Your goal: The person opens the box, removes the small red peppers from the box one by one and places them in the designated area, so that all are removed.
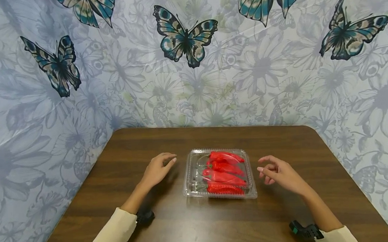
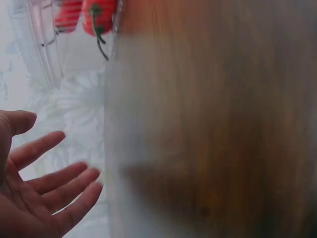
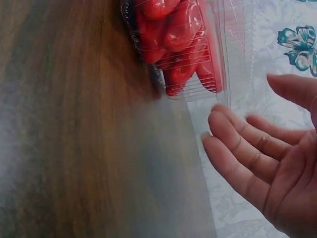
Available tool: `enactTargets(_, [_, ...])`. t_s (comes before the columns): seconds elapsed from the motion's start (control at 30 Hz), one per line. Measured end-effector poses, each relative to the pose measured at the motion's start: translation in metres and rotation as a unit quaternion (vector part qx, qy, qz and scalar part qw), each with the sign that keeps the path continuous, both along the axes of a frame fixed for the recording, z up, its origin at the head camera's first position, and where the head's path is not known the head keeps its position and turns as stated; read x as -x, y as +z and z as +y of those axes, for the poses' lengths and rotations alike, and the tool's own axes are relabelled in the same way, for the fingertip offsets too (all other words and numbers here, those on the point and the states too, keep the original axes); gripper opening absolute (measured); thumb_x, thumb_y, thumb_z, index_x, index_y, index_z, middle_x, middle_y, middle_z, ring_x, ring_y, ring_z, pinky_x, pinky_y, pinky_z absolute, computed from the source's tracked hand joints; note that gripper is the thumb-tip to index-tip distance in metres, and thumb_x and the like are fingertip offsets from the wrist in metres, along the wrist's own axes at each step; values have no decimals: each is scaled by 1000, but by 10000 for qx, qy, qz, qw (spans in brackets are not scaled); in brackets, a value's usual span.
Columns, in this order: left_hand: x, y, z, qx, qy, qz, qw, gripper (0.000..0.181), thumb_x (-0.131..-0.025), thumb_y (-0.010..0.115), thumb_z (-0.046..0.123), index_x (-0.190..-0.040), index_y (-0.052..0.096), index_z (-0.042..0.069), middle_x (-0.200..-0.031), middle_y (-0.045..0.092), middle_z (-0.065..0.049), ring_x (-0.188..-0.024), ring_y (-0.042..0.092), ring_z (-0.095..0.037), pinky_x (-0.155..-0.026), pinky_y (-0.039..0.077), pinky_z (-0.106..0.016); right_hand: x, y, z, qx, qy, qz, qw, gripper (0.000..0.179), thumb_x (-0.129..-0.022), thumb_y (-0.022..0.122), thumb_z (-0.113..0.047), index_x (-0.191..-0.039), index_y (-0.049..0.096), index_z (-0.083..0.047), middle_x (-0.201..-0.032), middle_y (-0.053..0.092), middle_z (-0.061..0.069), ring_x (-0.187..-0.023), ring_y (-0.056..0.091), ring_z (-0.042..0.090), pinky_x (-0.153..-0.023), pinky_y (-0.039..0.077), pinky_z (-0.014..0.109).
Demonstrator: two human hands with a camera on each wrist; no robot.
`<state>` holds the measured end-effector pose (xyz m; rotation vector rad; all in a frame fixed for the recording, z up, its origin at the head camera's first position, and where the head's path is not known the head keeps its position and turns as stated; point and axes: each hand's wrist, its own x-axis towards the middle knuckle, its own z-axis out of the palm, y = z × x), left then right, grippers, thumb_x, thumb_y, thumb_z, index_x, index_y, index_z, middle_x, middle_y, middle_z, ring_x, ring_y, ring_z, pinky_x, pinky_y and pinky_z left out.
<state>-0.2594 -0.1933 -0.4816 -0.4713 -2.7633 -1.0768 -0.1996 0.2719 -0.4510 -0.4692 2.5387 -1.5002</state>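
A clear plastic clamshell container (image 1: pixel 195 184) sits near the middle of the table with its lid down. Several red peppers (image 1: pixel 222 176) lie inside it, side by side; one green stem (image 2: pixel 96 25) shows in the left wrist view. To the container's left hovers my left hand (image 1: pixel 157 170), fingers loosely bent and apart from it. My right hand (image 1: pixel 282 175) is on the other side, a short gap from the container's right edge. Both hands hold nothing. In the right wrist view the peppers (image 3: pixel 181 29) show through the ribbed plastic wall, beyond my relaxed fingers (image 3: pixel 242 148).
The brown wooden table (image 1: pixel 142 141) has rounded far corners. Behind it hangs a pale floral cloth backdrop (image 1: pixel 193 102) printed with teal butterflies. A black wrist camera (image 1: pixel 144 217) is worn on the left wrist, another black camera (image 1: pixel 305 230) on the right.
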Motion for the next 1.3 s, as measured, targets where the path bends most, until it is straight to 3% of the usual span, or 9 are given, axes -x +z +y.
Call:
enactTargets(0.07, [-1,-3,2,-541,-188,-421,9975,35,-104,60,34,-125,71,8,-124,70,-12,-100,68,-27,-81,56,-45,-1,-2,1,-27,221,-179,9996,42,-103,62,-27,-128,53,6,-90,69,22,-69,68,32,-65,61,42])
enactTargets(0.13, [-1,-5,4,-1166,-432,-905,9881,35,-104,59,32,-123,71,4,-114,73,-13,-92,70,-26,-77,57,-40,-2,-3,3,-7,494,-393,9980,38,-103,61,-25,-121,57,9,-86,68,22,-67,67,32,-64,61,44])
enactTargets(0.3, [-3,-11,7,-2480,-1008,-2034,9418,37,-106,56,26,-125,65,-5,-105,72,-24,-83,73,-33,-70,62,-38,-1,-8,8,-48,1179,-761,9901,30,-106,56,-21,-112,62,8,-87,68,21,-67,66,32,-62,60,43])
enactTargets(0.37, [-4,-14,9,-2751,-1058,-2261,9284,38,-106,56,25,-127,63,-6,-105,72,-25,-82,74,-32,-69,62,-38,0,-10,9,-41,1404,-832,9866,28,-106,55,-20,-111,63,7,-88,69,21,-68,66,33,-62,60,43])
enactTargets(0.53, [-6,-21,14,-3197,-918,-2667,9046,37,-104,61,25,-128,64,-3,-101,73,-17,-79,73,-26,-68,62,-36,2,-13,10,137,1825,-1089,9771,24,-106,54,-16,-111,64,5,-91,68,26,-71,66,35,-62,60,46])
enactTargets(0.63, [-7,-25,17,-3499,-842,-2965,8846,37,-102,64,25,-129,63,-1,-100,73,-13,-78,72,-23,-69,62,-35,3,-15,10,291,2042,-1269,9702,20,-106,53,-13,-112,64,3,-93,67,29,-72,66,36,-62,60,49])
enactTargets(0.8, [-7,-32,18,-3877,-1074,-3244,8561,37,-102,62,17,-133,59,-4,-101,70,-11,-78,69,-19,-72,61,-34,2,-18,8,628,2303,-1633,9573,18,-104,54,-8,-114,63,4,-96,64,34,-74,68,36,-63,60,52])
enactTargets(1.07, [-6,-37,15,-4272,-1477,-3325,8277,32,-105,55,12,-133,58,-3,-100,69,-9,-76,69,-17,-74,60,-32,3,-23,3,975,2422,-1814,9481,18,-104,53,-5,-115,61,7,-97,65,34,-75,69,34,-62,60,52])
enactTargets(1.3, [0,-41,13,-4302,-1561,-3328,8245,32,-103,57,6,-134,56,-3,-98,70,-8,-76,69,-16,-75,61,-32,2,-26,0,1351,2497,-1903,9398,19,-103,50,-1,-116,59,10,-99,63,38,-80,69,35,-62,61,49])
